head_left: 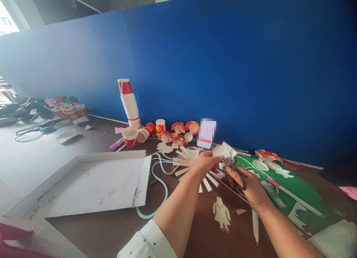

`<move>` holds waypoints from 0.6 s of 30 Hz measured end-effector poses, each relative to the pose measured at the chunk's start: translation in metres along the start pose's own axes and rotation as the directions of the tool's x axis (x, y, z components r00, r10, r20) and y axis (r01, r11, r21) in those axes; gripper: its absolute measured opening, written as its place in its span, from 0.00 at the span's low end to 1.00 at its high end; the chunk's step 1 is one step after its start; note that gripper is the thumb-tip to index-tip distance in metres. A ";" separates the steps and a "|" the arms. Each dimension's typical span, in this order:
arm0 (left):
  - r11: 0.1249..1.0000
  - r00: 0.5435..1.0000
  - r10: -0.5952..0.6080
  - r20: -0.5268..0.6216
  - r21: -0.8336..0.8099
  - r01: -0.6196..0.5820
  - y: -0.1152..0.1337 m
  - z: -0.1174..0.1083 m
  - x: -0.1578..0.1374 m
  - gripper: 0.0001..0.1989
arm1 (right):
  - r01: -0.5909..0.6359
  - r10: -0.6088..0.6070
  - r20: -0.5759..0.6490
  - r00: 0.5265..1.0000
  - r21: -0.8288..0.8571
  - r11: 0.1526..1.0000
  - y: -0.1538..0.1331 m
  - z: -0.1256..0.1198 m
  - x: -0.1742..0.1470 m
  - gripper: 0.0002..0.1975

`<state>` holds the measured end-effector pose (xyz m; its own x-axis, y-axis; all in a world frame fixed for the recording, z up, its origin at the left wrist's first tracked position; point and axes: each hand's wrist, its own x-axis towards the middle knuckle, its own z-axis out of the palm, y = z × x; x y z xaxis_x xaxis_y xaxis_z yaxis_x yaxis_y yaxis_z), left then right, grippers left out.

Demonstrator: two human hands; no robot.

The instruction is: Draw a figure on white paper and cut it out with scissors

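My left hand (pixel 206 163) pinches a piece of white paper (pixel 222 150) above the table. Black-handled scissors (pixel 239 180) are gripped in my right hand (pixel 251 187), their blades up against the paper's right side. Behind and below my left hand lies a paper cup cut into a fan of white strips (pixel 205 184). A cut-out paper figure without a head (pixel 221 215) rests on the table below my hands, beside a small paper scrap (pixel 241 211). To its right lies a white marker with a green tip (pixel 255 228).
A shallow white box lid (pixel 106 183) lies left, with a pale blue cable (pixel 164 198) beside it. Stacked paper cups (pixel 131 105) and paper figures with red fringes (pixel 192 129) stand by the blue partition (pixel 237 64). A green mat (pixel 304 191) holds a pink-and-white marker (pixel 298 200).
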<state>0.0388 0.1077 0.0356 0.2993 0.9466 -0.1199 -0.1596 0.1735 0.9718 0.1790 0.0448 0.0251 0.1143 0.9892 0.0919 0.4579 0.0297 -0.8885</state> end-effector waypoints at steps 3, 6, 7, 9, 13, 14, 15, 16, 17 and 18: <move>1.000 1.000 0.011 -0.014 -0.014 -0.011 0.001 0.000 -0.001 0.09 | -0.004 0.004 0.007 1.000 0.006 1.000 0.002 -0.001 0.001 0.23; 1.000 1.000 0.014 -0.010 -0.025 -0.014 0.000 -0.001 0.000 0.09 | -0.004 0.003 0.030 1.000 0.025 1.000 0.004 -0.002 0.002 0.22; 1.000 1.000 0.011 -0.014 -0.023 -0.012 -0.001 -0.001 0.001 0.10 | -0.003 0.001 0.036 0.999 0.035 0.999 0.005 -0.003 0.003 0.21; 0.999 1.000 0.009 -0.016 -0.031 -0.010 -0.004 -0.001 0.004 0.10 | -0.003 0.001 0.046 0.999 0.050 0.999 0.006 -0.003 0.003 0.21; 0.993 1.000 0.017 0.012 -0.119 -0.016 -0.011 -0.002 0.012 0.12 | -0.004 0.001 0.058 0.998 0.056 0.998 0.008 -0.004 0.004 0.21; 0.989 1.000 0.021 0.021 -0.145 -0.018 -0.012 -0.002 0.013 0.12 | 0.000 -0.004 0.064 0.998 0.053 0.999 0.008 -0.004 0.004 0.21; 0.986 0.999 0.027 0.029 -0.168 -0.021 -0.013 -0.002 0.014 0.12 | 0.005 -0.009 0.069 0.998 0.050 0.999 0.008 -0.003 0.004 0.21; 0.982 0.999 0.034 0.038 -0.185 -0.026 -0.013 -0.002 0.014 0.11 | 0.011 -0.014 0.072 0.997 0.047 0.999 0.008 -0.003 0.004 0.21; 0.981 0.998 0.040 0.046 -0.193 -0.030 -0.013 -0.002 0.014 0.11 | 0.016 -0.020 0.074 0.997 0.048 0.999 0.009 -0.003 0.004 0.20; 0.980 0.998 0.043 0.049 -0.194 -0.033 -0.013 -0.002 0.014 0.10 | 0.021 -0.025 0.073 0.997 0.054 0.998 0.008 -0.002 0.004 0.19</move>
<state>0.0429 0.1192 0.0212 0.3374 0.9389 -0.0676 -0.3489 0.1914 0.9174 0.1854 0.0484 0.0191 0.0384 0.9960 0.0807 0.4114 0.0578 -0.9096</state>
